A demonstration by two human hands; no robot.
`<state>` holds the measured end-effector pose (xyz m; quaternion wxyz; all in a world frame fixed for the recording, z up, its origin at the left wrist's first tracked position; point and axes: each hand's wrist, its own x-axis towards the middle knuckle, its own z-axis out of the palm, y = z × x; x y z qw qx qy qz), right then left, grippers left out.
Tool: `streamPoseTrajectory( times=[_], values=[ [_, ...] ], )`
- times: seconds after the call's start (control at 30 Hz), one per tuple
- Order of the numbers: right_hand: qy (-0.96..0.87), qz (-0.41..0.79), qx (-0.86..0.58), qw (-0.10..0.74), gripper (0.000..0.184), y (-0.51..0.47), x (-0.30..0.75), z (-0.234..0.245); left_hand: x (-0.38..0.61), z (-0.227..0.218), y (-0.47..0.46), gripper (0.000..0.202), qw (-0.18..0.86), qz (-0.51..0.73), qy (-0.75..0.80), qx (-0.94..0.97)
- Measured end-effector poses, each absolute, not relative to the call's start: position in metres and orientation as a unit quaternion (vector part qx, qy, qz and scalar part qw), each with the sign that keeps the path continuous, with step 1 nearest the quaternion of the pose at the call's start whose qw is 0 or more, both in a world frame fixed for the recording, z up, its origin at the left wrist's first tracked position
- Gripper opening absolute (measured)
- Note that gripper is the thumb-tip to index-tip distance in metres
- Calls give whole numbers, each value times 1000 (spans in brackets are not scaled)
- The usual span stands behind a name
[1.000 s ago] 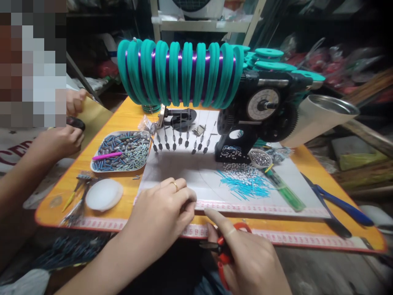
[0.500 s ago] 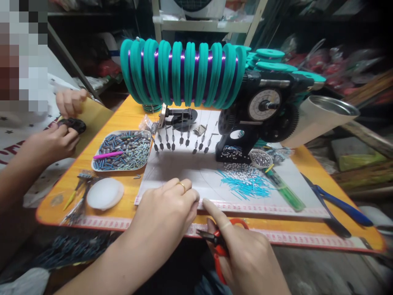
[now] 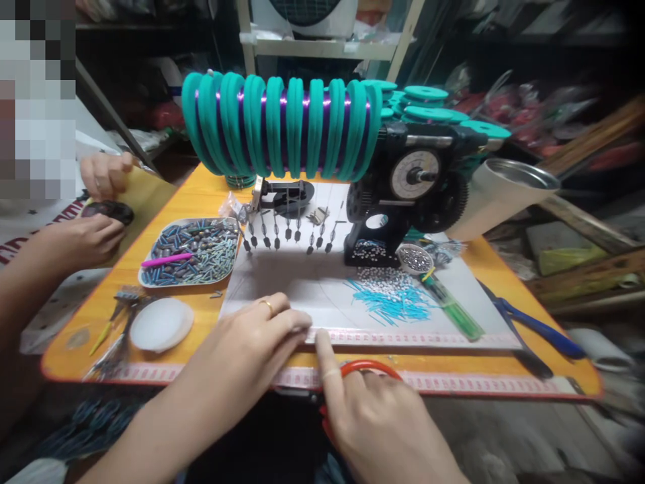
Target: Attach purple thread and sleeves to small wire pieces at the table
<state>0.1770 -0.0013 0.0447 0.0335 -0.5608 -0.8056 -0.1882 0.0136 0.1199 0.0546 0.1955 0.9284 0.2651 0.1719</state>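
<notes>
Right hand [image 3: 380,417] curled round smooth, red-looped scissors [image 3: 370,365] at the wooden counter's [image 3: 211,306] six o'clock, my left hand [image 3: 256,336] pinched narrow, on what I cannot tell; round teal spools [image 3: 295,128] of glossy purple line [image 3: 284,114] sit toward twelve.

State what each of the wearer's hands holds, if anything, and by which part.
The right hand holds scissors by the red handle. What the left hand holds, if anything, cannot be told.

An orange table [image 3: 196,198] fills mid-frame, carrying a white tray [image 3: 189,284] of small pieces left, a whitish round dish [image 3: 161,324] lower left, a white board [image 3: 297,275] centrally, blue-handled pliers [image 3: 544,329] lower right, and a measuring tape [image 3: 453,384] along the bottom edge.
</notes>
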Motion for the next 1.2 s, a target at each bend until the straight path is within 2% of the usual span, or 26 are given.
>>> streamPoseTrajectory(
  times=[0.2,0.63,1.0,1.2],
  values=[
    [-815,-190,-546,-39,53,6,159,60,-3,49,125,19,255,196,250,913],
    [-823,-182,-537,-29,54,8,161,67,-2,50,124,14,229,211,253,916],
    [-824,-188,-533,-42,57,5,164,63,3,47,118,16,279,232,278,889],
    [-820,-187,-540,-23,61,1,173,50,6,44,118,15,247,233,294,893]
  ],
)
